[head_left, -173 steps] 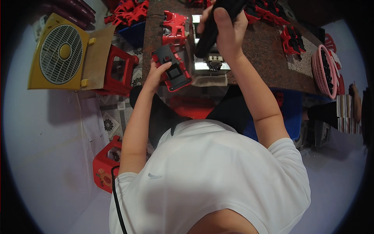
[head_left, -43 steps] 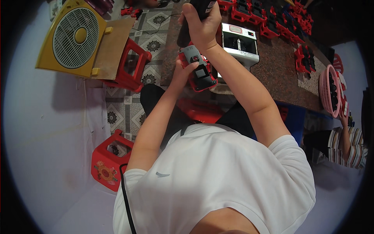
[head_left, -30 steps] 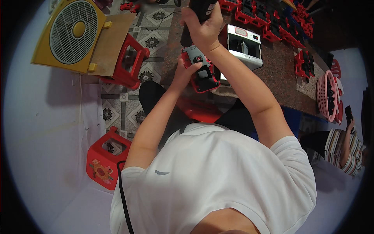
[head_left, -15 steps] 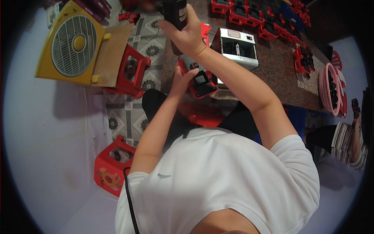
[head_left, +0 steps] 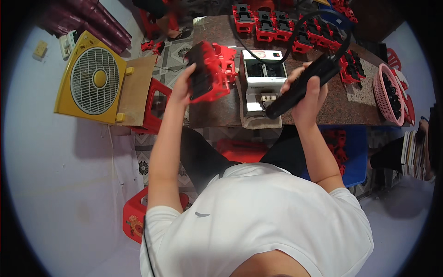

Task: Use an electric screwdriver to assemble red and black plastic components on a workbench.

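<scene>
My left hand (head_left: 182, 87) grips a red and black plastic housing (head_left: 201, 76), tilted on its side above the table's left end. Just behind it another red plastic frame (head_left: 224, 61) shows, partly covered by the housing. In my right hand (head_left: 310, 101) is a black, rod-shaped electric screwdriver (head_left: 302, 88), slanted, its cable looping up and back. The fingers wrap round its body, and its lower end points left, toward a white screw feeder (head_left: 263, 83). That box stands between my hands, with an open dark tray on top.
Rows of red and black housings (head_left: 277, 25) stand along the far side of the brown table (head_left: 212, 117). A pink basket (head_left: 383, 94) of black parts is at right. Below sits a blue bin (head_left: 357, 157) with red parts. A yellow fan (head_left: 94, 76) stands left; people are nearby.
My right hand has carried the screwdriver from above the housing to the right, from upright to slanted. My left hand has lifted the housing off the table edge and turned it on its side.
</scene>
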Motion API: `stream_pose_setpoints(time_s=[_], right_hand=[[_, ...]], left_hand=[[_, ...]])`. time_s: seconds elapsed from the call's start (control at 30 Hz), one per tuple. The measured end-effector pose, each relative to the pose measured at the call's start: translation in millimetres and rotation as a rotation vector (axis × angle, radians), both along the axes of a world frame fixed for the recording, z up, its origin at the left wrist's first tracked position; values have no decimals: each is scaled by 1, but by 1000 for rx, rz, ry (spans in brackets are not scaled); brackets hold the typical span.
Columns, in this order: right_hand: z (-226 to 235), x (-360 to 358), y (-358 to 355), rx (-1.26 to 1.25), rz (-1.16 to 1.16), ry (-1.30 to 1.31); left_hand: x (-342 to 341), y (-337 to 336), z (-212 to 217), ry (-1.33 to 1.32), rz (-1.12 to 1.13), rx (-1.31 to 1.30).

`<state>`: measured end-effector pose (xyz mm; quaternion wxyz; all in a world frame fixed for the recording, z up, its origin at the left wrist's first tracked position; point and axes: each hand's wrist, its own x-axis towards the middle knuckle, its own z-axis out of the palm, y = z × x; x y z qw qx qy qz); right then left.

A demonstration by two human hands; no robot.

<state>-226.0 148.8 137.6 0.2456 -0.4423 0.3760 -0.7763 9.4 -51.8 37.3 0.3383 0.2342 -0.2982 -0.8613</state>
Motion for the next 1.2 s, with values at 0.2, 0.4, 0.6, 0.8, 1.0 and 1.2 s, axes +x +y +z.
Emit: stream_pose_setpoints(time_s=[0.2,0.4,0.6,0.8,1.0,1.2], right_hand=[[-32,-18,39,25,-56,-76],[-34,-38,82,138,-203,99],[-52,-57,87,320,-232,-91],[-82,-48,70,357,-112,-54],[-85,-29,73,247,-16,184],[-97,-45,88,158,-42,133]], left_hand=[[-71,-48,32,-246,-408,49],[-27,-55,52,-368,-412,-181],[-9,17,148,-420,-123,-454],[-279,174,223,-238,-644,-878],[-360,282,287,-92,-1078,-1024],[-514,370,157,-78,-975,-1213]])
